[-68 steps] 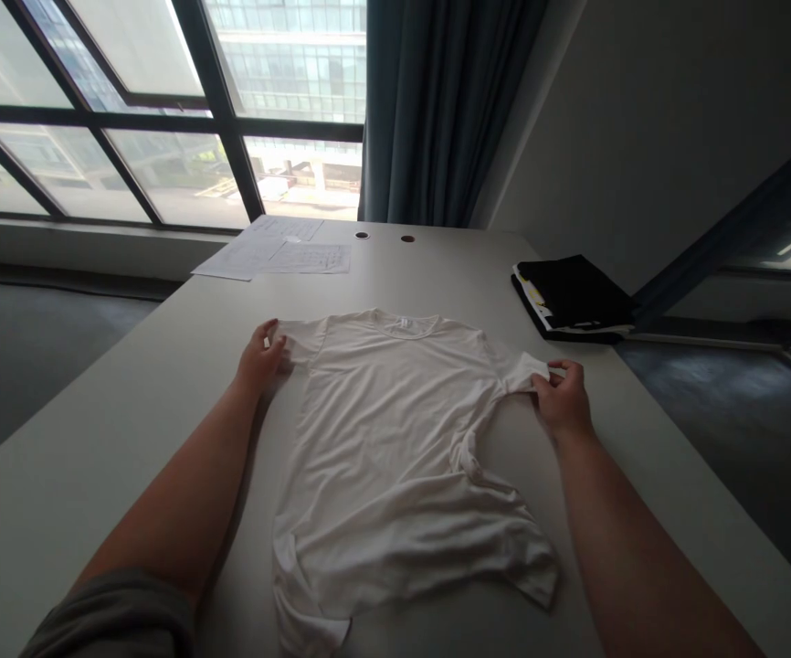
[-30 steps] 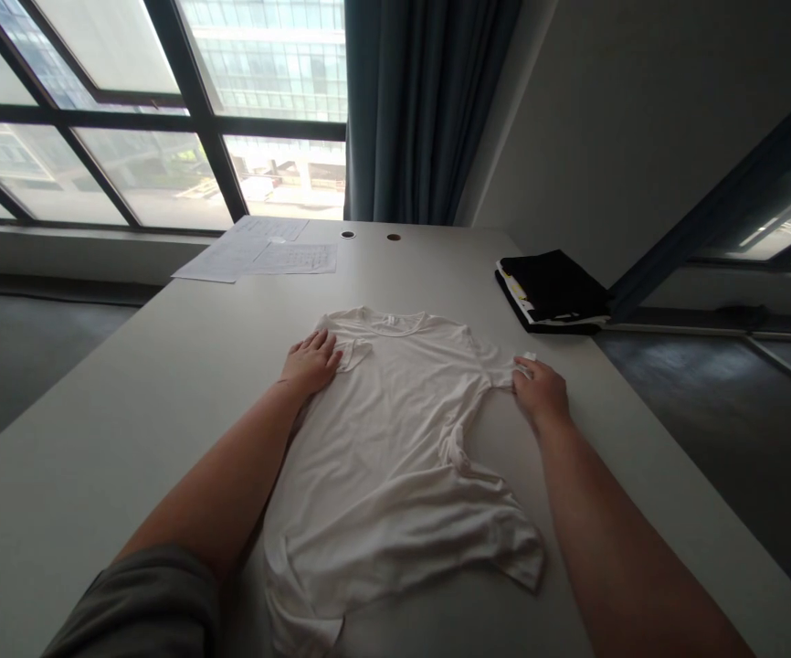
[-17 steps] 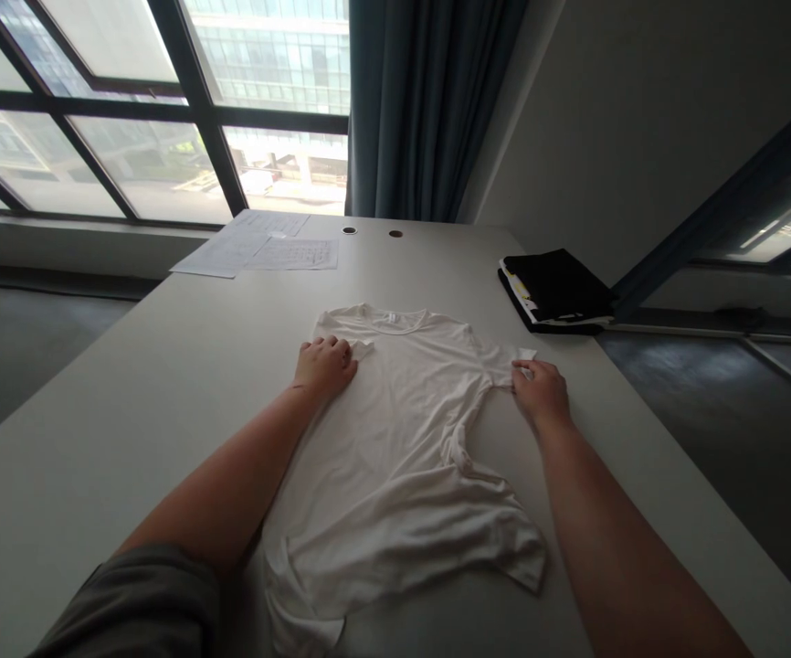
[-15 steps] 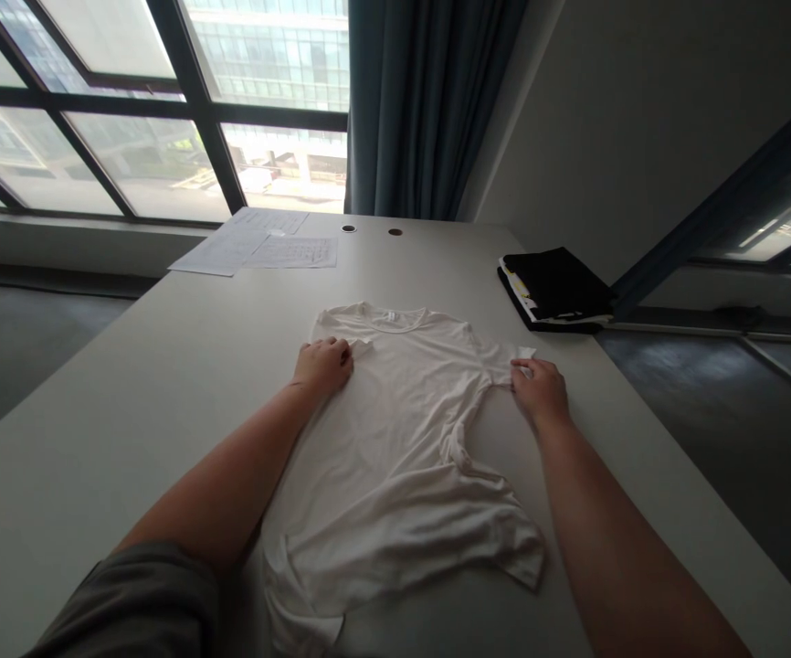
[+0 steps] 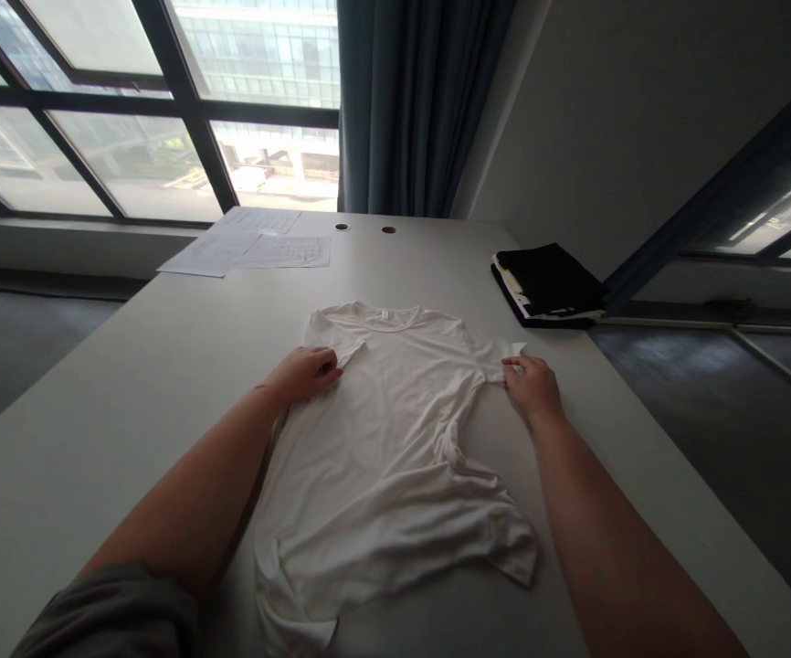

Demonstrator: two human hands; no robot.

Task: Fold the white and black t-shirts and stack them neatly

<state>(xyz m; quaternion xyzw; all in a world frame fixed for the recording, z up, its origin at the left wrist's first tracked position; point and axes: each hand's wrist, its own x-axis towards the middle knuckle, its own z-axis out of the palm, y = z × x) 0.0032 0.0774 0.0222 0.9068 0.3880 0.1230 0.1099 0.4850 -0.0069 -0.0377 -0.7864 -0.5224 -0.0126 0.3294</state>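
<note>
A white T-shirt (image 5: pixel 382 411) lies spread on the table, its neckline toward the far side. Its lower part is rumpled, and the hem is bent up at the near right. The left sleeve is folded inward over the body of the shirt. My left hand (image 5: pixel 308 373) is closed at that folded sleeve, fingers curled on the fabric; its fingertips are partly hidden. At the other side, my right hand (image 5: pixel 533 388) pinches the cuff of the right sleeve, which stretches out flat from the shoulder.
The white table (image 5: pixel 163 411) reaches to the window wall. Sheets of paper (image 5: pixel 231 245) lie at its far left, and a black folder (image 5: pixel 552 283) with papers inside sits near the right edge. Two round holes pierce the far end. A blue curtain (image 5: pixel 416 110) hangs behind.
My left hand has shifted left and slightly toward me along the folded sleeve. My right hand keeps its pinch on the right cuff. The view has turned slightly to the right.
</note>
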